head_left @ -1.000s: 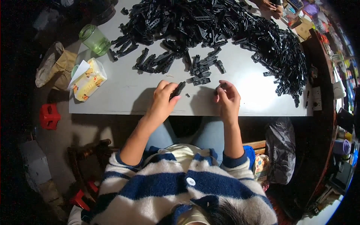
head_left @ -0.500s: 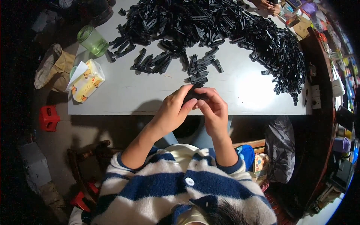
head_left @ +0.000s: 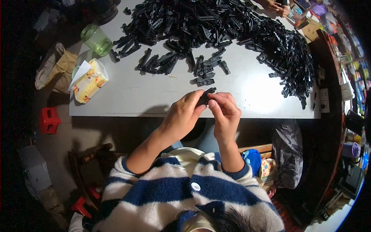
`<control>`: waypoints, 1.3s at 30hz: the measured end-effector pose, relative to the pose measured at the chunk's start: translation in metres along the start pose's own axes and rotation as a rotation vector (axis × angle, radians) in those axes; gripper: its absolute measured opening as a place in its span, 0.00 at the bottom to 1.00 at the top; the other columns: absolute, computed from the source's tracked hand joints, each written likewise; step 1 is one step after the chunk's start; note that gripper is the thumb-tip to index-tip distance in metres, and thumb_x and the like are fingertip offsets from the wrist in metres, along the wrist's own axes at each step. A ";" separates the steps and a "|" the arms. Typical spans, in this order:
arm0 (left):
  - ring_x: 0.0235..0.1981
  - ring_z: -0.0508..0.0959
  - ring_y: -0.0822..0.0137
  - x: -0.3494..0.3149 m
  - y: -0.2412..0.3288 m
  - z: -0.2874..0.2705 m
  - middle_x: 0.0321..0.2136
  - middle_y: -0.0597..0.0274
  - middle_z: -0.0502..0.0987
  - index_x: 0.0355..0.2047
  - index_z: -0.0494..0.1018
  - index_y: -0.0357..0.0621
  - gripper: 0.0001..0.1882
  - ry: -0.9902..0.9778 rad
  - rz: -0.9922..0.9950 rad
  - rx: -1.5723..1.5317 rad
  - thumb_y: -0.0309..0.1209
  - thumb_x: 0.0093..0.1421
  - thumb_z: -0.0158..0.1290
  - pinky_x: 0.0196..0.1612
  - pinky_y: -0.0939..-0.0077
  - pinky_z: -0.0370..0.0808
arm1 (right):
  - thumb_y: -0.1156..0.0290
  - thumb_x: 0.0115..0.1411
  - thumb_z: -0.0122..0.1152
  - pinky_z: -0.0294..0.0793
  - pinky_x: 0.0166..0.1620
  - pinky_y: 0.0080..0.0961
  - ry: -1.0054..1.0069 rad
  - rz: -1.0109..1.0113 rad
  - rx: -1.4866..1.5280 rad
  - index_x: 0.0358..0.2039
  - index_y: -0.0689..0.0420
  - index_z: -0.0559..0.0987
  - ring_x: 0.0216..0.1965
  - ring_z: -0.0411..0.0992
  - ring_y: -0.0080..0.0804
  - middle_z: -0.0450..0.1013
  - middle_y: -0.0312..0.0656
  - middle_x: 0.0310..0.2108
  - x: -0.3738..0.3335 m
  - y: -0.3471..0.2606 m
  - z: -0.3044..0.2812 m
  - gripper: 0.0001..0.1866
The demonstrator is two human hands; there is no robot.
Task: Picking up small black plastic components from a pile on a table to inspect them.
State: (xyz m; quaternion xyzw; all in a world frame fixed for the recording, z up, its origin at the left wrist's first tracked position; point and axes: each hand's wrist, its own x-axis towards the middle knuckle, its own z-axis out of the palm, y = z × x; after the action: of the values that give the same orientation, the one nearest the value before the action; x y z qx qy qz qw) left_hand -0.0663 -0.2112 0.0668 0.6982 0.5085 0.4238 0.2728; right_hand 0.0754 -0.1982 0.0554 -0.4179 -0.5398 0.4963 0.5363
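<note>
Just above the table's front edge, my left hand is closed round a small black plastic part. The thumb and fingers of my right hand pinch the right side of this same part. Its upper end sticks out between my hands, and my fingers hide the rest. Beyond them lie a few loose black plastic parts, long and narrow in shape. A big heap of similar parts covers the far side of the table and bends down along the right.
At the left stand a green-tinted jar and a yellow tissue pack. Another person's hands hold something dark at the top right. A red stool is on the floor at left; crowded shelves run down the right.
My right hand has shifted slightly right, its fingers now pinching the part's side. More of the black part shows between my hands.
</note>
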 end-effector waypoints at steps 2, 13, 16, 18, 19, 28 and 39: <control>0.36 0.74 0.43 0.000 0.003 -0.002 0.34 0.42 0.73 0.44 0.64 0.34 0.17 -0.001 -0.032 -0.047 0.24 0.55 0.51 0.36 0.61 0.72 | 0.73 0.55 0.59 0.67 0.44 0.22 0.019 -0.013 -0.044 0.43 0.65 0.74 0.41 0.68 0.27 0.68 0.44 0.41 0.000 0.000 -0.001 0.15; 0.19 0.76 0.71 -0.004 0.010 -0.003 0.29 0.52 0.76 0.43 0.69 0.29 0.16 -0.105 -0.115 -0.239 0.19 0.53 0.54 0.20 0.80 0.72 | 0.69 0.57 0.58 0.71 0.47 0.32 -0.100 0.228 0.781 0.38 0.63 0.73 0.43 0.71 0.36 0.72 0.52 0.42 0.001 0.011 0.006 0.12; 0.18 0.76 0.71 -0.009 -0.002 0.005 0.28 0.52 0.76 0.42 0.70 0.29 0.15 -0.035 -0.011 -0.177 0.20 0.53 0.54 0.20 0.80 0.72 | 0.70 0.57 0.57 0.71 0.47 0.32 -0.085 0.200 0.790 0.36 0.63 0.73 0.42 0.72 0.36 0.73 0.52 0.40 0.001 0.015 0.006 0.10; 0.18 0.76 0.72 -0.009 -0.002 0.005 0.28 0.52 0.76 0.42 0.70 0.29 0.15 -0.053 -0.038 -0.159 0.21 0.53 0.54 0.20 0.81 0.72 | 0.70 0.58 0.55 0.72 0.46 0.32 -0.110 0.235 0.798 0.36 0.62 0.73 0.42 0.72 0.36 0.73 0.51 0.39 0.002 0.019 0.003 0.09; 0.19 0.76 0.72 -0.008 -0.002 0.005 0.28 0.52 0.76 0.42 0.70 0.29 0.15 -0.073 -0.065 -0.143 0.22 0.53 0.54 0.20 0.81 0.72 | 0.70 0.58 0.55 0.72 0.46 0.32 -0.112 0.234 0.798 0.36 0.62 0.73 0.42 0.72 0.36 0.73 0.51 0.39 0.001 0.018 0.003 0.09; 0.23 0.74 0.70 0.014 -0.056 -0.013 0.25 0.60 0.75 0.39 0.73 0.38 0.11 0.046 -0.139 0.046 0.28 0.55 0.54 0.27 0.76 0.71 | 0.73 0.60 0.49 0.67 0.45 0.24 0.091 0.218 0.403 0.36 0.60 0.72 0.37 0.70 0.28 0.71 0.41 0.31 0.022 0.043 -0.022 0.06; 0.33 0.75 0.53 0.062 -0.106 -0.026 0.31 0.59 0.72 0.36 0.68 0.46 0.15 0.217 -0.218 0.728 0.30 0.48 0.58 0.33 0.59 0.71 | 0.75 0.47 0.60 0.71 0.31 0.30 -0.080 -0.176 -0.997 0.32 0.54 0.76 0.28 0.72 0.38 0.69 0.39 0.36 0.053 0.060 -0.009 0.09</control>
State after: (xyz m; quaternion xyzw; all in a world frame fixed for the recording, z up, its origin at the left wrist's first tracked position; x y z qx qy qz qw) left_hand -0.1317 -0.1188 0.0134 0.6423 0.7226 0.2555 -0.0047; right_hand 0.0757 -0.1359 0.0039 -0.5567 -0.7643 0.1468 0.2905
